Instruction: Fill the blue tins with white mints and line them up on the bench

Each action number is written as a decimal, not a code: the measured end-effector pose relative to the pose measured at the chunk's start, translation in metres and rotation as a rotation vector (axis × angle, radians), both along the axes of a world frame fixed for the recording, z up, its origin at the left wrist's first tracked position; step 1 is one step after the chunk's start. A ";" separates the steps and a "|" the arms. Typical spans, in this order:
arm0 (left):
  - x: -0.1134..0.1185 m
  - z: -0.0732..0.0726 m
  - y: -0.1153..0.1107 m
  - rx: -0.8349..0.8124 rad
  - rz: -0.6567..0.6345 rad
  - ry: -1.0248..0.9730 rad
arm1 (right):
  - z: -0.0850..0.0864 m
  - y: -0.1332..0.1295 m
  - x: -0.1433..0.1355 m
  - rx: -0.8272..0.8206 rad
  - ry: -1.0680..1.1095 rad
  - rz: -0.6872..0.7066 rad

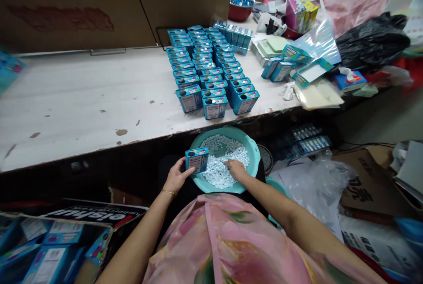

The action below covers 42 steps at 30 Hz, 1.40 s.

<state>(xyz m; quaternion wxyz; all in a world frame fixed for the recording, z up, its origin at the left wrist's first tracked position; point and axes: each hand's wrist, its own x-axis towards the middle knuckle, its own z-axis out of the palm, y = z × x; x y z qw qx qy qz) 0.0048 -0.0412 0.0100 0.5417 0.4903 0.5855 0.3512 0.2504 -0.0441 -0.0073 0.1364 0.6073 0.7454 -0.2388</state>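
Note:
A small blue carton (197, 160) with a printed label is gripped by my left hand (176, 175), thumb on its near side, over the left rim of a turquoise basin (253, 149). White pellets (220, 174) are heaped inside this basin, which rests at my lap. Among the pellets, my right hand (235, 169) has its fingers curled together, their tips partly hidden. Ahead on the white table (132, 94) stand rows of similar blue cartons (214, 107), upright, with dark round openings in their tops. White pellets show at a few openings.
A box of blue cartons (53, 244) sits at lower left. A cardboard panel (115, 6) stands along the table's back. To the right lie flattened packaging (312, 72), a black bag (370, 44) and clear plastic (317, 182). A red bowl (240, 12) is at the back.

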 end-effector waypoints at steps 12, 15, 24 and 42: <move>0.005 0.011 -0.001 -0.016 0.108 -0.102 | -0.002 0.000 0.011 -0.307 0.395 -0.102; 0.007 0.010 0.001 0.036 0.109 -0.064 | 0.030 0.006 0.030 -0.263 0.564 -0.186; 0.033 0.000 0.003 0.294 -0.036 0.214 | 0.152 0.033 0.023 0.055 0.276 0.147; 0.029 -0.010 -0.001 0.315 0.025 0.223 | 0.166 0.029 0.025 0.186 -0.128 0.243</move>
